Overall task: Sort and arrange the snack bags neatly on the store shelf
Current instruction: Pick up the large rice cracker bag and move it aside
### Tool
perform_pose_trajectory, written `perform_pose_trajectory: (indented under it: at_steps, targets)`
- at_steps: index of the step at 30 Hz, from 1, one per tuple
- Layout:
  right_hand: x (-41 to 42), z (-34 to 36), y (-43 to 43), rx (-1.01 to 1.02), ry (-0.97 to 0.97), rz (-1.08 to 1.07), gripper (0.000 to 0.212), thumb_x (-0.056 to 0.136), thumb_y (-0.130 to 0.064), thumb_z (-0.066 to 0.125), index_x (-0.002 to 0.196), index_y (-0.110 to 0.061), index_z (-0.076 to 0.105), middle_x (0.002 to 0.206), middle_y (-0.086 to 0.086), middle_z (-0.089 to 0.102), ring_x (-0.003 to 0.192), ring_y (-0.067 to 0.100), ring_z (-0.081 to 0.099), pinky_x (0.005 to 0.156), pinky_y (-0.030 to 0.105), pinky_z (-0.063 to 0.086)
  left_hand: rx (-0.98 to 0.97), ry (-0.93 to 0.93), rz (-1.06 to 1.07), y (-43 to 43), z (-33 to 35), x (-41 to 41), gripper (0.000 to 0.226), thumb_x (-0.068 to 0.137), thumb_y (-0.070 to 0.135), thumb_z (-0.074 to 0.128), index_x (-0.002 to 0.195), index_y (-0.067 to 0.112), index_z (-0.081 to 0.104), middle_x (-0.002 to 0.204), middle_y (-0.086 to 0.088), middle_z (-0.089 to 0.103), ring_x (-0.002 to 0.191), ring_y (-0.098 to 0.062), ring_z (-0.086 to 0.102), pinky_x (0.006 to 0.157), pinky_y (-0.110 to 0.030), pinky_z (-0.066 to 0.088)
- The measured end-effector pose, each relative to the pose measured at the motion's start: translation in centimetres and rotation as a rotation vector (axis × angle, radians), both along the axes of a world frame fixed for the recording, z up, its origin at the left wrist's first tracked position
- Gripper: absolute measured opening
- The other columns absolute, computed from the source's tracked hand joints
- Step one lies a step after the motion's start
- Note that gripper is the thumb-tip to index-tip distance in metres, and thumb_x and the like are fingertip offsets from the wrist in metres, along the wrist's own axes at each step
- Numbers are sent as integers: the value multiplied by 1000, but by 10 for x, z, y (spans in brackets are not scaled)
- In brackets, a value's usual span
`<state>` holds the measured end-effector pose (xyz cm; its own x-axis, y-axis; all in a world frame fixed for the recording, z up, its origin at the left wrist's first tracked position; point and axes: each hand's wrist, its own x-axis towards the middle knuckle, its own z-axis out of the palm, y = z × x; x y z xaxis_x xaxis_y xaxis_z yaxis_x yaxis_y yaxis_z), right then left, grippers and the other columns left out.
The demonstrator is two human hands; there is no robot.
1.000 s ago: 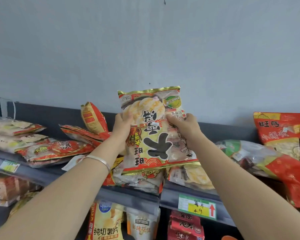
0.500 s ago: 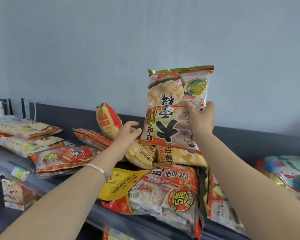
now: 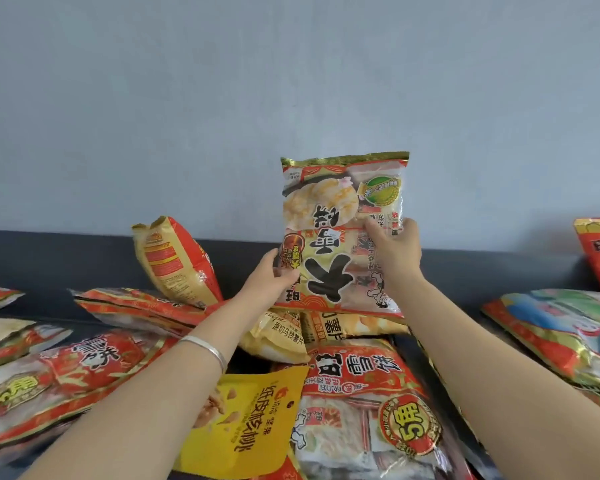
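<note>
- We reach both arms up: our left hand (image 3: 274, 275) grips the lower left edge of one rice cracker bag (image 3: 340, 209), and our right hand (image 3: 395, 251) pinches its right edge, higher up.
- The bag stands upright, its print upside down, with a big black "大".
- Below it on the shelf (image 3: 49, 258) lie two chip bags (image 3: 281, 336), one reading "原切马铃薯片", one red bag (image 3: 361, 372) badged "5连", and one yellow pouch (image 3: 250, 420) reading "纸皮核桃".
- Left of it, one orange bag (image 3: 177, 261) stands tilted.
</note>
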<state>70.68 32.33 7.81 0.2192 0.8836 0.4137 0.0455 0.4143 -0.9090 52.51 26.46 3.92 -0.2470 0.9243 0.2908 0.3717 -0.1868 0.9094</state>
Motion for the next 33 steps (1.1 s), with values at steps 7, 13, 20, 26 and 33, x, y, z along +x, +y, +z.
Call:
perform_pose_trajectory:
  at_steps: [7, 13, 20, 26, 33]
  targets:
    - [-11, -16, -13, -77, 72, 111, 54, 73, -51, 74, 111, -20, 50, 107, 7, 67, 93, 27, 69, 81, 53, 57, 74, -224, -98, 0, 0, -21, 67, 84, 37, 68, 140, 24, 33, 126, 2, 55, 106, -16, 59, 90, -34, 49]
    - [-34, -27, -21, -85, 60, 191, 48, 79, -44, 73, 114, -19, 53, 106, 6, 70, 90, 25, 71, 82, 52, 57, 100, -261, -40, -12, -5, -40, 83, 74, 37, 78, 141, 26, 29, 125, 1, 55, 110, -19, 58, 99, -41, 46]
    - [-48, -25, -31, -64, 26, 273, 38, 84, -40, 70, 112, -19, 53, 108, 6, 68, 92, 24, 70, 82, 50, 57, 191, -192, 95, -42, -6, -44, 85, 75, 38, 76, 143, 27, 27, 129, 6, 50, 117, -15, 51, 101, -36, 43]
    - [-39, -24, -45, -66, 22, 309, 43, 87, -39, 67, 118, -15, 50, 108, 6, 66, 92, 23, 69, 77, 40, 59, 229, -187, 164, -63, -4, -32, 84, 77, 36, 75, 145, 24, 27, 134, 4, 48, 121, -16, 48, 101, -33, 41]
    - [-26, -39, -56, -126, 14, 348, 46, 83, -42, 71, 116, -14, 55, 106, 9, 69, 88, 26, 71, 78, 48, 59, 211, -170, 211, -82, -19, -15, 82, 77, 38, 74, 144, 25, 29, 133, 6, 47, 120, -14, 47, 97, -30, 40]
